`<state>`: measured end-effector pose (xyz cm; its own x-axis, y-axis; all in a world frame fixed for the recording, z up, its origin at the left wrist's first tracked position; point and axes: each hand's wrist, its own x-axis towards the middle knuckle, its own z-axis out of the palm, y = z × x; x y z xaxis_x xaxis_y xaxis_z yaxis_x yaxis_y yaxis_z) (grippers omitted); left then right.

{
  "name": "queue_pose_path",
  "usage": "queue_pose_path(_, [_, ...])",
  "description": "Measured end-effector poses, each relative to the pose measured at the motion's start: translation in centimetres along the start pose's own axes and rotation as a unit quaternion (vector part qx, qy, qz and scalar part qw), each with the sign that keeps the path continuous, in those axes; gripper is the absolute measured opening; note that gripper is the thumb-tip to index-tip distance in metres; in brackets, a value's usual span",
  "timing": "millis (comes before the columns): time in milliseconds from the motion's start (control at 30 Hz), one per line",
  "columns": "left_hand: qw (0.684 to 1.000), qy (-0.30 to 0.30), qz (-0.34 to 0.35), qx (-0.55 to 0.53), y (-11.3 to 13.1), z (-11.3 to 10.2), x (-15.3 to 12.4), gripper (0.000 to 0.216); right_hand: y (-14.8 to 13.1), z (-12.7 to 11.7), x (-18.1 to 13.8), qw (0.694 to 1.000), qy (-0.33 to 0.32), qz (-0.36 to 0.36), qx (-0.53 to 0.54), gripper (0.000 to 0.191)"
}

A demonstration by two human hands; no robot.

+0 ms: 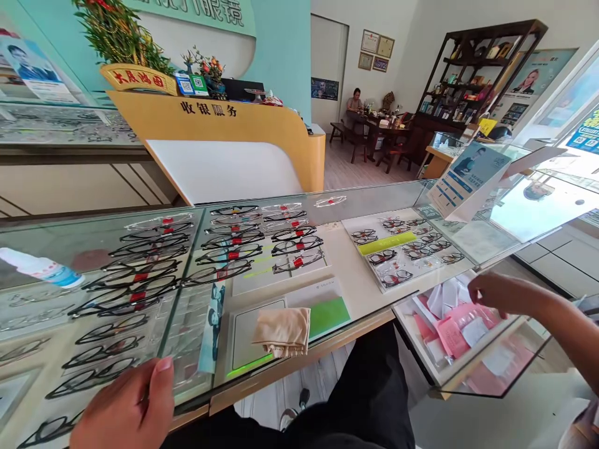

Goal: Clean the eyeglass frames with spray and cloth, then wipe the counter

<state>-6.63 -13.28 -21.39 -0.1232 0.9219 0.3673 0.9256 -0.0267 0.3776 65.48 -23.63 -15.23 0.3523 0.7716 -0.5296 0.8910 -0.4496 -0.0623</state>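
My left hand (pixel 133 402) is at the near edge of the glass counter (pixel 369 215), fingers curled and thumb beside them, with nothing visible in it. Rows of eyeglasses (pixel 140 277) are laid out just beyond that hand. My right hand (pixel 489 293) is closed above an open drawer (pixel 437 374); whatever its fingers hold, if anything, is hidden. Inside the drawer are pink packets (pixel 453 333) and white papers (pixel 442 299). A folded beige cloth (pixel 283 330) lies on the counter between my hands, near its front edge.
A white spray bottle (pixel 44 268) is at the left. Glasses fill a white tray (pixel 386 284), with a standing leaflet (pixel 468 178) behind it. Across the room are a cashier desk (pixel 224 159), a person seated (pixel 355 106) by a wooden table, and a tall shelf (pixel 472 68).
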Motion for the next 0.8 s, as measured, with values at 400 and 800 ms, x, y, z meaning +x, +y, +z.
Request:
queue_pose_path(400, [1.000,-0.012,0.007,-0.011,-1.2,0.7,0.6,0.040,-24.7,-9.7,12.8,0.908,0.336,-0.203,-0.149,0.028])
queue_pose_path(800, [0.996,0.059,-0.044,-0.053,-1.0,1.0,0.4,0.026,-36.8,-9.9,28.3,0.861,0.353,-0.315,-0.188,0.048])
